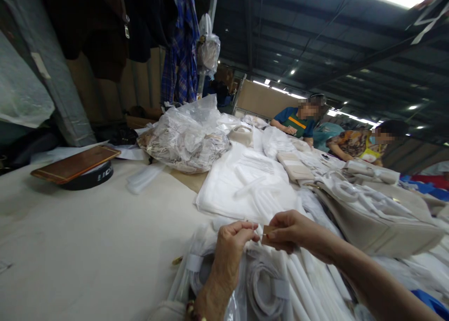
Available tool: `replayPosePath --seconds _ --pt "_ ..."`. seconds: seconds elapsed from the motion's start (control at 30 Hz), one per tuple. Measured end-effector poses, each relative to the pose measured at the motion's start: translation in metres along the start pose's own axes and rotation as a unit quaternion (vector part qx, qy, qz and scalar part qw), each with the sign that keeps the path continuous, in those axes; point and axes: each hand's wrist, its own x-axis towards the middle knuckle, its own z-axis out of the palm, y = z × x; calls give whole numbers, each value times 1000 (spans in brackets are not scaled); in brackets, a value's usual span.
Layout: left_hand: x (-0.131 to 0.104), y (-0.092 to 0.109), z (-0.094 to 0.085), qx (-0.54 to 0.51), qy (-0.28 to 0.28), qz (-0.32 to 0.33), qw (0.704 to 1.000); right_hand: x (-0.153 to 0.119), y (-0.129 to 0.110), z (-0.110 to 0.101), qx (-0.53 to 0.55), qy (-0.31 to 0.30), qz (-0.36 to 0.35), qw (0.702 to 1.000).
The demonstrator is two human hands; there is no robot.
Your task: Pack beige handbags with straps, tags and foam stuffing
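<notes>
My right hand (293, 229) pinches a small brown card tag (268, 235) between thumb and fingers. Just left of it, my left hand (233, 241) has its thumb and fingertips closed on what looks like a thin pale string (254, 225), too fine to see clearly. Below both hands lies a bag wrapped in clear plastic, with rolled pale straps (266, 288) held by white wraps. Long white padded tubes (303, 283) stretch beside it to the right. A stack of white plastic sleeves (224, 190) lies flat beyond my hands.
A heaped clear plastic bag (189, 138) stands at the back. On the left of the pale table (105, 246), a brown phone (77, 164) rests on a black tape roll (91, 177). Cream handbags (379, 213) crowd the right. Two people (298, 120) work farther back.
</notes>
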Motion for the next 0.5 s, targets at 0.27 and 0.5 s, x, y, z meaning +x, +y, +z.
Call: replayPosePath --seconds 0.27,0.5 --pt "3 0 -3 1 -28 -28 999 -20 10 28 396 60 21 916" --pt "0 1 -7 12 -86 -43 995 -28 21 33 490 -6 -74 868"
